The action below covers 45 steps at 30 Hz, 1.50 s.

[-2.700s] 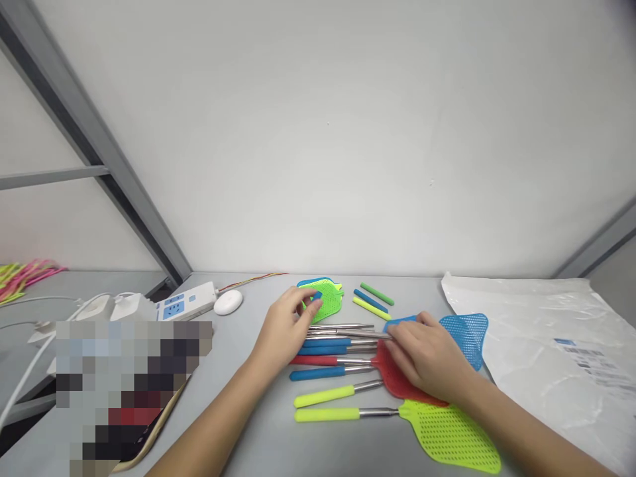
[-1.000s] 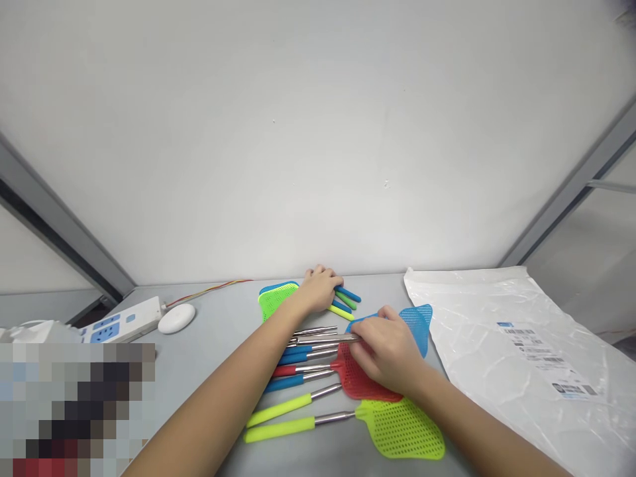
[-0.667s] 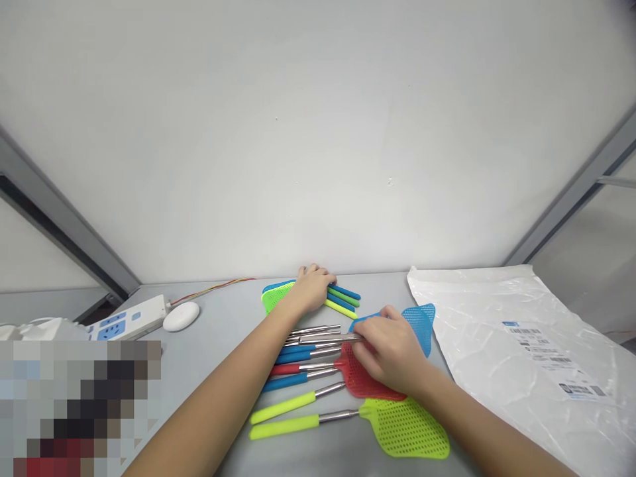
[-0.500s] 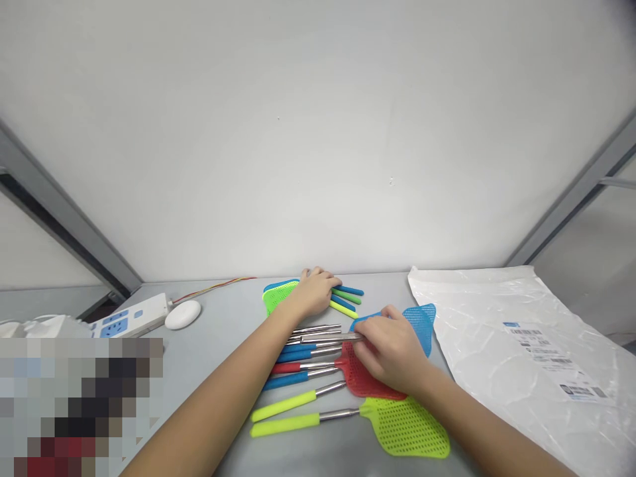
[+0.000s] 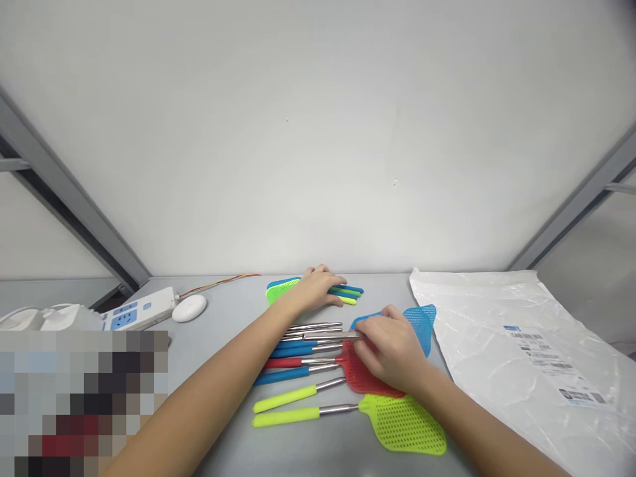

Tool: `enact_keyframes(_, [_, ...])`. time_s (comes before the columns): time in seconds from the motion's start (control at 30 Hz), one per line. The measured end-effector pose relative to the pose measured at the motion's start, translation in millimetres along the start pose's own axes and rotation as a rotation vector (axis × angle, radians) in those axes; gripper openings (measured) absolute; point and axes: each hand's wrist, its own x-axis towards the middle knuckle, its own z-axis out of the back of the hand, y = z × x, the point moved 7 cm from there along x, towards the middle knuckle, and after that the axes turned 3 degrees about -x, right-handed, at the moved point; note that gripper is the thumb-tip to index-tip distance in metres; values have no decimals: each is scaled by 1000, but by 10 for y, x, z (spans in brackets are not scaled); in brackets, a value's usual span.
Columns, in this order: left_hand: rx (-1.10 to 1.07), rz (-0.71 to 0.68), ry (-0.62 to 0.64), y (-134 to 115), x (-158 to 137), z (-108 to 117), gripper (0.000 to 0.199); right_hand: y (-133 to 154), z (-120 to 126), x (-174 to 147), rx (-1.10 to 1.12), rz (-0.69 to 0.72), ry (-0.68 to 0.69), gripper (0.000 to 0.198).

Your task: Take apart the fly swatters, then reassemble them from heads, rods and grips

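At the back of the table, my left hand (image 5: 318,288) spans a small stack of fly swatters (image 5: 283,291), thumb and fingers on either side of their blue and green handles. My right hand (image 5: 392,341) is closed around the end of a silver metal rod (image 5: 328,336), above a red fly swatter (image 5: 354,371) and a blue swatter head (image 5: 422,324). More metal rods (image 5: 313,328) lie between my hands. In front, a yellow-green fly swatter (image 5: 407,424) lies flat, its handle pointing left, with other blue, red and yellow-green handles behind it.
On the right lies a large white plastic mailing bag (image 5: 477,331) with printed labels. To the left are a white power strip (image 5: 154,308), a white oval object (image 5: 189,308) and thin coloured wires (image 5: 218,285). A pale wall (image 5: 318,146) rises behind the table.
My left hand has drawn the handles of the back stack closer together. My right hand keeps the metal rod in nearly the same place. The view has shifted slightly.
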Motion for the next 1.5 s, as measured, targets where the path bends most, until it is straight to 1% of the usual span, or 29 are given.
enact_keyframes(0.1, [31, 47, -39, 12, -2, -11, 40, 2, -5, 2, -6, 3, 8, 14])
enact_keyframes(0.27, [63, 100, -73, 8, 9, -66, 41, 10, -19, 3, -4, 7, 16, 14])
enact_keyframes(0.37, [82, 112, -92, 7, -17, -37, 49, 16, -25, -5, -7, 9, 19, 13])
enact_keyframes(0.43, [90, 124, -109, 24, -82, 34, 55, 21, -19, -9, -10, 12, 16, 14])
enact_keyframes(0.47, [90, 136, -116, 40, -135, 84, 54, 25, -12, -9, -12, 18, 13, 14])
enact_keyframes(0.53, [77, 172, -133, 72, -284, 210, 46, 31, 6, -10, -21, 30, 4, 15])
enact_keyframes(0.63, [8, 236, -210, 55, -603, 465, 33, 43, 20, -13, -51, 61, 8, 17])
enact_keyframes(0.73, [-165, 275, -308, -103, -962, 689, 39, 46, -3, -14, -125, 82, 39, 20])
enact_keyframes(0.77, [-227, 297, -339, -171, -1074, 734, 40, 43, -17, -14, -160, 81, 52, 20])
enact_keyframes(0.83, [-266, 292, -333, -357, -1240, 734, 40, 41, -42, -12, -230, 73, 71, 19])
enact_keyframes(0.87, [-236, 264, -317, -463, -1295, 703, 38, 51, -55, -12, -259, 76, 79, 18])
enact_keyframes(0.93, [-107, 175, -268, -672, -1360, 585, 32, 102, -76, -15, -297, 98, 89, 17])
enact_keyframes(0.97, [-29, 137, -253, -750, -1380, 515, 29, 137, -84, -18, -307, 112, 94, 17])
enact_keyframes(1.03, [104, 99, -227, -831, -1404, 379, 22, 214, -96, -22, -319, 136, 105, 16])
enact_keyframes(1.1, [193, 92, -220, -826, -1424, 308, 23, 267, -91, -18, -330, 137, 111, 15])
enact_keyframes(1.13, [223, 98, -226, -799, -1438, 307, 25, 275, -79, -11, -339, 125, 107, 15])
enact_keyframes(1.27, [330, 166, -255, -608, -1512, 434, 20, 181, 13, 30, -355, 36, 63, 10])
enact_keyframes(1.33, [391, 190, -252, -547, -1539, 492, 19, 117, 41, 45, -342, 20, 58, 8])
enact_keyframes(1.4, [447, 198, -258, -555, -1545, 523, 17, 83, 38, 52, -333, 36, 75, 15])
enact_keyframes(1.5, [498, 198, -288, -692, -1514, 506, 15, 115, -11, 49, -341, 88, 124, 23])
